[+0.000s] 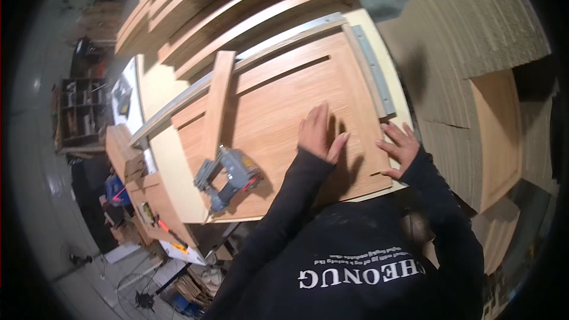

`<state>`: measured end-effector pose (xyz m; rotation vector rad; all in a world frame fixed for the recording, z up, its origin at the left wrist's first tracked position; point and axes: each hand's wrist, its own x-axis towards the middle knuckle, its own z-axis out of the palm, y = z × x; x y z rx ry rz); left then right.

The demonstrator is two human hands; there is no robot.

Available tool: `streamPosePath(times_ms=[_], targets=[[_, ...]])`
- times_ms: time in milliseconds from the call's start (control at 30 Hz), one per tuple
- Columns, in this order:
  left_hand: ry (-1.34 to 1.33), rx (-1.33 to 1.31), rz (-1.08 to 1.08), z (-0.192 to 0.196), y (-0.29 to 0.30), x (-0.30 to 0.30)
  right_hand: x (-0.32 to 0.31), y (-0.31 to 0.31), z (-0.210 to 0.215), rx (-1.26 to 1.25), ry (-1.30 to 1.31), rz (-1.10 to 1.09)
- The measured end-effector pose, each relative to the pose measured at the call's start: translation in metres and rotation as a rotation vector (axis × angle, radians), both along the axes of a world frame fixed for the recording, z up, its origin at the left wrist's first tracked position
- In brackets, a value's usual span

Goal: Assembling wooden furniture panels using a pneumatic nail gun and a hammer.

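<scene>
A framed wooden panel [284, 101] lies flat on a pale work board in front of me. Over its face I hold my left hand [319, 135], fingers extended and nothing in them; whether it touches the wood I cannot tell. At the panel's right edge is my right hand [401, 149], its fingers spread along the frame strip there. A loose wooden bar [218, 104] lies across the panel's left part. Just below that bar, a grey nail gun [234, 176] rests on its side, near the panel's lower left corner.
Metal-faced strips [374, 74] border the panel's right and far sides. Beyond it, long wooden boards [261, 18] are stacked. A tall pile of brown sheets [456, 53] stands close on the right. An orange-handled tool [169, 231] lies on the left, above a floor fan [144, 300].
</scene>
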<state>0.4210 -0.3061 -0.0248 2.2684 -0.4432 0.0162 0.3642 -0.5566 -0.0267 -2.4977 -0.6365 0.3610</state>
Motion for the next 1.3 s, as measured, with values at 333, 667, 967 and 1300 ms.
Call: streamPosePath(times_ms=[333, 667, 967, 1300], targets=[[0.314, 0.781, 0.397, 0.016, 0.213, -0.092, 0.001, -0.003, -0.006, 0.015, -0.048, 0.071], [1.126, 0.144, 0.513, 0.147, 0.141, -0.009, -0.006, -0.01, -0.005, -0.004, -0.017, 0.032], [0.294, 0.294, -0.36, 0.073, 0.091, 0.131, -0.003, -0.009, -0.012, 0.038, -0.01, 0.042], [0.475, 0.709, -0.22, 0.081, -0.007, 0.193, 0.0, -0.014, -0.014, 0.021, 0.019, 0.044]])
